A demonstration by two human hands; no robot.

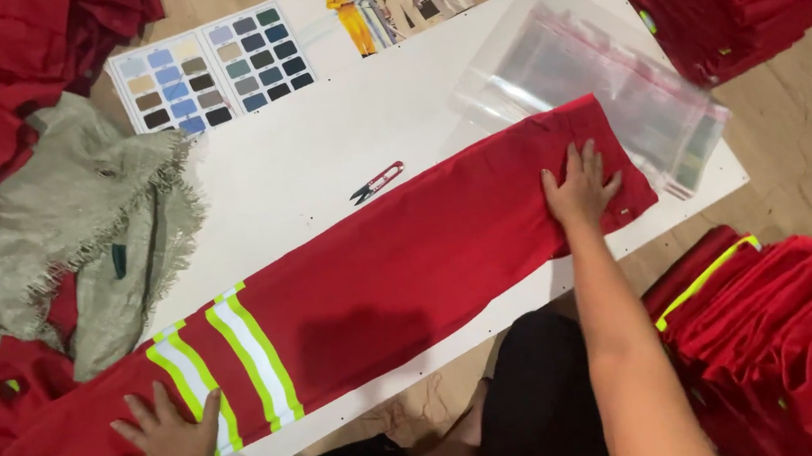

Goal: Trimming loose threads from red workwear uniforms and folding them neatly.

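Red reflective-striped garment (410, 268) flat across white board

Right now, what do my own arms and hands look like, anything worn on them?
Both arms are bare to the frame's edge: no sleeves, gloves or watch visible. The left hand and right hand show no rings or markings that I can make out.

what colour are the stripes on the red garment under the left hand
Yellow-green bands edging silvery-white reflective strips across the red garment, by the left hand; the head view shows them.

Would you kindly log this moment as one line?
left hand: flat on red garment | right hand: flat on it | scissors: untouched
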